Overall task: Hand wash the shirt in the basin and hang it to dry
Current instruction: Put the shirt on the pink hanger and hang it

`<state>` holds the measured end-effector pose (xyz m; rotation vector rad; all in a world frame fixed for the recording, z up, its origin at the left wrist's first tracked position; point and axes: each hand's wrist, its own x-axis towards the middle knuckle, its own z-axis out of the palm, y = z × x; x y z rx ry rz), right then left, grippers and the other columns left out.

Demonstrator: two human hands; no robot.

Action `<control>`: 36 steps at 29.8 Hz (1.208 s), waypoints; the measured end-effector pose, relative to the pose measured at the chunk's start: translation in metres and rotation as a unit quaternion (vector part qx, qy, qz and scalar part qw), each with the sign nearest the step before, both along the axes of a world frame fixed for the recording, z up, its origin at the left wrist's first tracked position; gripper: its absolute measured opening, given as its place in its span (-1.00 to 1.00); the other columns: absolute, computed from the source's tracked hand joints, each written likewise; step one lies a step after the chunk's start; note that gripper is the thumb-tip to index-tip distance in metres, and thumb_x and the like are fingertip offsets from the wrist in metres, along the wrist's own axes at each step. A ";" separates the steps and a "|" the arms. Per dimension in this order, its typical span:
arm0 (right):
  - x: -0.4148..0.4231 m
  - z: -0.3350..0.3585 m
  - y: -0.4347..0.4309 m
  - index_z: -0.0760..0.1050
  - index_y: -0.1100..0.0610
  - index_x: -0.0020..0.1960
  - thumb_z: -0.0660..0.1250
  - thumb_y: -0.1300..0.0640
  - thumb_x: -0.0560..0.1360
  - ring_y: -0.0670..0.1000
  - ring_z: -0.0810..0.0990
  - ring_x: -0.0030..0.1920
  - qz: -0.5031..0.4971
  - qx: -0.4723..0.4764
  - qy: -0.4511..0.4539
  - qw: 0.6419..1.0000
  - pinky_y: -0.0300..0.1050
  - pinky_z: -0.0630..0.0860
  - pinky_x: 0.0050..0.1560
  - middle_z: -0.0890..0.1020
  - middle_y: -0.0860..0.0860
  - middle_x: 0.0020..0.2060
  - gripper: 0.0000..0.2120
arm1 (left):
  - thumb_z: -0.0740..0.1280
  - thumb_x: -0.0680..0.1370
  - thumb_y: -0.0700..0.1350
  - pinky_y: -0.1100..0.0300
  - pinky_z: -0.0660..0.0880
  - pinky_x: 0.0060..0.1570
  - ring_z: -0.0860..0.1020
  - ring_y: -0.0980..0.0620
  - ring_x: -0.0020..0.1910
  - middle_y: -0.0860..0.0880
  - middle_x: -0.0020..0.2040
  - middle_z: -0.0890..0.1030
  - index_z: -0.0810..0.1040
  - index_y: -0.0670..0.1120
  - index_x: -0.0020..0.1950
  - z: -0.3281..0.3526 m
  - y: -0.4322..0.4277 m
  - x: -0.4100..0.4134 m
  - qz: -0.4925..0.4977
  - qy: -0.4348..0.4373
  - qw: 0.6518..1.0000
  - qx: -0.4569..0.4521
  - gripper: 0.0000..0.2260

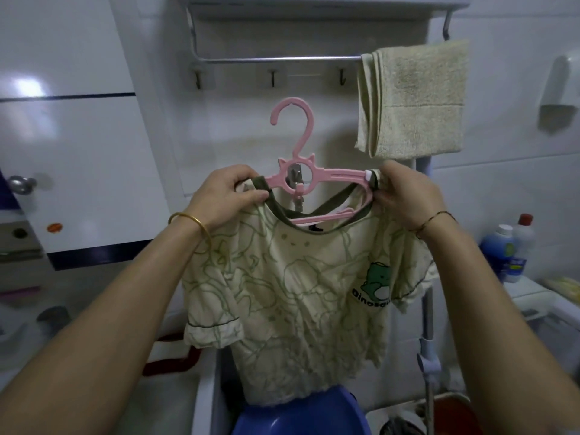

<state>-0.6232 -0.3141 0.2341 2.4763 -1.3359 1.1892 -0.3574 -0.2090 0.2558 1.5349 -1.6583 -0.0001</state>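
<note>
A small cream shirt (292,296) with green line print and a dinosaur badge hangs in front of me, crumpled, on a pink plastic hanger (298,171). The hanger's arms sit inside the dark green neckline and its hook points up, free of any rail. My left hand (226,193) pinches the shirt's left shoulder at the collar. At the shirt's right shoulder, my right hand (405,193) grips the cloth over the hanger's end. The blue basin (295,416) shows below the shirt's hem.
A metal towel rail (276,59) runs across the wall above, with a beige towel (414,98) draped at its right end and three hooks (273,78) beneath. Detergent bottles (508,249) stand at the right. A white door with a knob (20,183) is on the left.
</note>
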 end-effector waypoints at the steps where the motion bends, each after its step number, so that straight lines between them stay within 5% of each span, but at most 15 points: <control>1: 0.002 0.005 0.001 0.38 0.19 -0.04 0.25 0.09 0.53 0.09 0.39 -0.20 0.000 -0.008 -0.001 1.000 -0.08 0.24 -0.25 0.45 0.04 -0.20 -0.84 | 0.44 0.45 -0.17 0.45 0.34 -0.28 0.45 0.18 -0.27 0.00 -0.22 0.53 0.59 -0.13 -0.08 0.003 0.000 -0.001 0.001 0.002 1.000 -0.003 -0.91; 4: 0.008 0.022 0.003 0.37 0.15 -0.08 0.23 0.13 0.50 0.10 0.40 -0.20 -0.015 -0.041 -0.056 0.997 -0.09 0.22 -0.26 0.45 0.05 -0.21 -0.91 | 0.43 0.46 -0.17 0.47 0.34 -0.31 0.42 0.19 -0.29 -0.02 -0.21 0.51 0.59 -0.17 -0.04 0.021 -0.003 -0.004 0.004 0.008 1.000 -0.013 -0.87; 7: 0.013 0.049 -0.003 0.34 0.08 -0.18 0.24 0.12 0.47 0.11 0.40 -0.20 -0.024 -0.037 -0.092 0.995 -0.09 0.19 -0.28 0.44 0.04 -0.24 -0.91 | 0.42 0.47 -0.08 0.25 0.36 -0.25 0.44 0.06 -0.21 -0.07 -0.15 0.51 0.58 -0.18 -0.02 0.049 -0.016 -0.001 0.049 -0.025 0.998 -0.035 -0.80; 16: 0.033 0.115 -0.028 0.39 0.06 -0.28 0.25 0.03 0.47 0.12 0.47 -0.17 -0.059 0.069 -0.053 0.995 -0.11 0.33 -0.23 0.47 0.03 -0.29 -0.82 | 0.28 0.56 0.05 0.17 0.27 -0.14 0.49 -0.19 0.08 -0.25 0.09 0.53 0.50 -0.23 0.09 0.100 -0.059 0.012 0.146 -0.109 0.983 0.017 -0.66; 25: 0.032 0.092 -0.035 0.38 0.08 -0.36 0.34 0.10 0.39 0.08 0.43 -0.27 -0.027 0.082 -0.044 0.995 -0.16 0.26 -0.37 0.42 0.02 -0.40 -0.80 | 0.26 0.57 0.01 0.17 0.22 -0.23 0.38 -0.02 -0.12 -0.08 -0.10 0.45 0.52 -0.20 0.11 0.070 -0.064 0.019 0.106 -0.094 0.988 0.056 -0.72; 30: 0.026 0.073 -0.041 0.47 0.13 -0.10 0.29 0.08 0.44 0.13 0.49 -0.16 -0.030 -0.016 -0.044 0.998 -0.05 0.37 -0.23 0.51 0.06 -0.23 -0.88 | 0.35 0.52 -0.02 0.22 0.32 -0.04 0.41 0.04 -0.01 -0.01 0.03 0.45 0.47 -0.13 0.21 0.058 -0.064 0.028 0.088 -0.042 0.995 0.006 -0.68; 36: 0.019 0.057 -0.048 0.51 0.05 0.16 0.18 0.00 0.54 0.14 0.52 0.04 0.035 -0.080 -0.058 0.994 0.08 0.44 -0.02 0.58 0.06 -0.01 -0.73 | 0.29 0.56 -0.16 0.29 0.42 -0.13 0.46 0.05 -0.03 -0.04 -0.01 0.53 0.54 -0.15 0.15 0.043 -0.062 0.042 0.037 0.053 0.997 -0.048 -0.81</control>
